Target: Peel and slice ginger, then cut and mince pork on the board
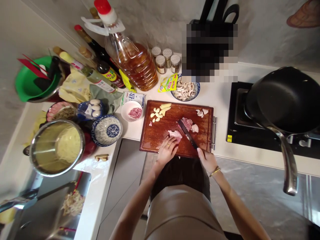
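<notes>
On a brown wooden cutting board [160, 131], my left hand [167, 149] presses its closed fingers on a pale pink piece of meat [175, 135]. My right hand [207, 159] grips the handle of a dark-bladed knife [187, 134], its blade pointing up and left between that piece and a pile of cut meat [186, 123]. A whitish lump [194, 128] lies right of the pile. Garlic cloves [156, 114] and ginger pieces [165, 107] sit at the board's upper left, pale scraps [202, 113] at its upper right.
A black pan [285, 100] rests on the stove at right. Behind the board are a plate of sliced mushrooms [185, 90] and a big oil bottle [136, 63]. Left are a small meat bowl [125, 113], a patterned bowl [107, 130], a steel pot [42, 146] and the sink [47, 213].
</notes>
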